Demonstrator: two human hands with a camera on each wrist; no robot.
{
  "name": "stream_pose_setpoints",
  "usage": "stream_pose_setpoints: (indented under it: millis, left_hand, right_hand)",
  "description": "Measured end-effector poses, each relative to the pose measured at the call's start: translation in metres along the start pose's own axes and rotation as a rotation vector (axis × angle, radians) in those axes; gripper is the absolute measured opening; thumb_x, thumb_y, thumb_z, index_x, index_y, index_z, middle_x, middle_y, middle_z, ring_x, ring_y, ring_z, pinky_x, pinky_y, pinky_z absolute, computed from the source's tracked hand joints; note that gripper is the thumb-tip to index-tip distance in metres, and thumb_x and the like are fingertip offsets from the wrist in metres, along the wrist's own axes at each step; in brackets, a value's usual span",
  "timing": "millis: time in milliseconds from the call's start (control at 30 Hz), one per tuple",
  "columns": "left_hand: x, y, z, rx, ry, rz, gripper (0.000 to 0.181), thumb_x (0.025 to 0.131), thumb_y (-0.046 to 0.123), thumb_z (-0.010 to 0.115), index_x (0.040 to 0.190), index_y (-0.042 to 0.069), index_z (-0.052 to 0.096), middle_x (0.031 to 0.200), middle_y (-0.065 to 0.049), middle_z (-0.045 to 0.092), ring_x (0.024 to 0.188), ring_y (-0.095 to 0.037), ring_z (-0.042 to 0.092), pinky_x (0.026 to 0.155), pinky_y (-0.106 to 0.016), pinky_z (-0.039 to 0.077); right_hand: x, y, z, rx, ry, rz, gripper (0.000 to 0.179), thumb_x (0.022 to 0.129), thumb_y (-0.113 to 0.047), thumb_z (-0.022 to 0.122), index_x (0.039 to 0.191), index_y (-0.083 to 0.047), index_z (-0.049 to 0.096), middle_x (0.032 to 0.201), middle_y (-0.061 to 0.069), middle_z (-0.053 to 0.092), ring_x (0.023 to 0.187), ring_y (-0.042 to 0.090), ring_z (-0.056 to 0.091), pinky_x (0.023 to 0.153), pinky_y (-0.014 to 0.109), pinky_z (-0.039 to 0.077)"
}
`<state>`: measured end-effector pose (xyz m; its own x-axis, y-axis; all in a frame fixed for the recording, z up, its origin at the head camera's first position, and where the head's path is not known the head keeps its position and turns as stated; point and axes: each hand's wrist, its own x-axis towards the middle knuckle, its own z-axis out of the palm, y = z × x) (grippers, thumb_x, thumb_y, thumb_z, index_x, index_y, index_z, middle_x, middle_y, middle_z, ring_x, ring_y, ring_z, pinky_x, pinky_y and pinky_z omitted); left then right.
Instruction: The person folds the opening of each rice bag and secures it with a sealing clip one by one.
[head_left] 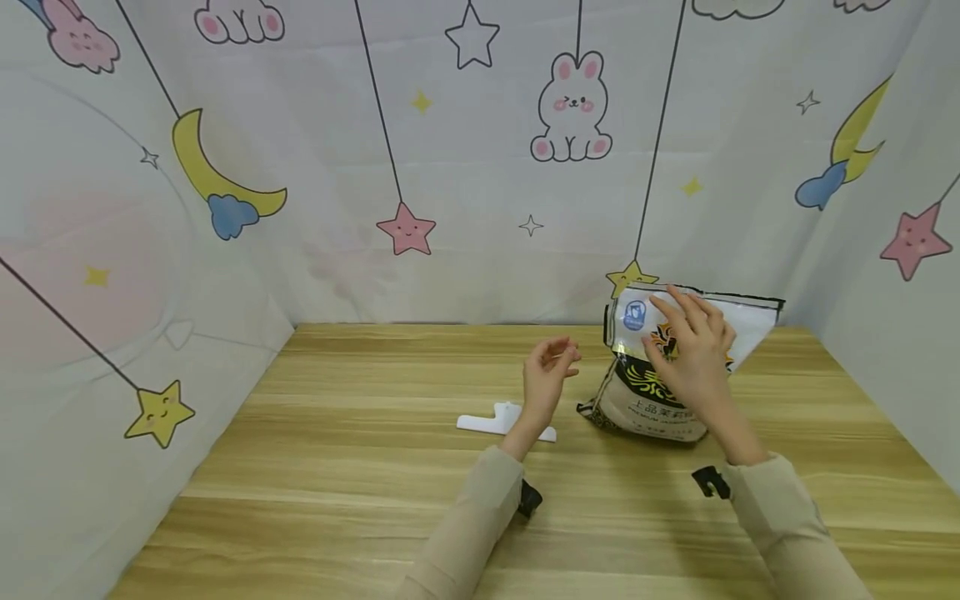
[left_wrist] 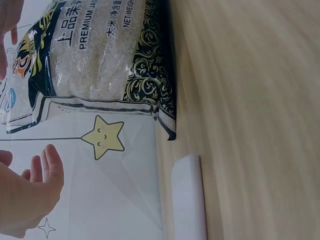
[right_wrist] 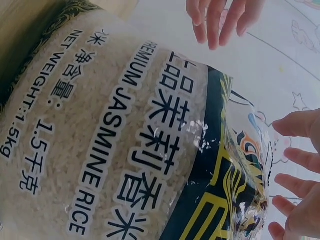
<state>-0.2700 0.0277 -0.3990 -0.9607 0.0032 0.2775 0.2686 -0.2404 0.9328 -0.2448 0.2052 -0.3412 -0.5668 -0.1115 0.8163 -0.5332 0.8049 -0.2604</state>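
Note:
A bag of jasmine rice (head_left: 648, 410) stands upright on the table, right of the middle. Its lower part is full of rice, and its white upper part is flat and unfilled. My right hand (head_left: 696, 354) is at the front of that upper part with its fingers spread; whether the fingertips touch the plastic I cannot tell. Left of the bag, my left hand (head_left: 544, 382) is raised with loosely bent fingers and nothing in it. In the left wrist view a gap shows between this left hand (left_wrist: 32, 192) and the bag (left_wrist: 95, 55). Below it lies a white sealing clip (head_left: 483, 425), partly behind the left wrist.
The wooden table (head_left: 337, 500) meets a white printed cloth (head_left: 480, 167) at the back and on both sides. Black camera mounts (head_left: 529, 498) sit at both wrists.

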Motion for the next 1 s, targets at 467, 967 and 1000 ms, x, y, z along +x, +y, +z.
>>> stream_pose_setpoints:
  millis: [467,967,1000]
  left_hand:
    - [0.012,-0.005,0.005,-0.016,-0.008,-0.089,0.026,0.088,0.008,0.054,0.109,-0.008,0.056,0.111,-0.026,0.058,0.083,-0.011,0.060,0.078,-0.045,0.051]
    - [0.019,-0.003,0.009,-0.107,-0.089,-0.210,0.037,0.095,0.026,0.041,0.118,-0.001,0.052,0.123,-0.015,0.055,0.112,-0.024,0.053,0.088,-0.041,0.048]
    - [0.020,-0.003,0.009,-0.109,-0.099,-0.218,0.037,0.095,0.026,0.041,0.118,0.000,0.052,0.124,-0.014,0.055,0.114,-0.025,0.052,0.089,-0.041,0.047]
  right_hand:
    - [0.010,0.007,-0.005,0.040,-0.027,0.081,0.055,0.074,-0.006,0.067,0.125,0.000,0.046,0.130,0.022,0.045,0.118,0.038,0.031,0.090,0.057,0.014]
    - [0.019,0.010,-0.003,0.026,-0.027,0.141,0.045,0.083,-0.010,0.055,0.126,0.001,0.045,0.130,0.022,0.046,0.118,0.039,0.033,0.093,0.056,0.012]
    - [0.020,0.011,-0.003,0.025,-0.029,0.142,0.044,0.084,-0.009,0.054,0.126,0.001,0.045,0.129,0.022,0.046,0.118,0.039,0.033,0.093,0.056,0.012]
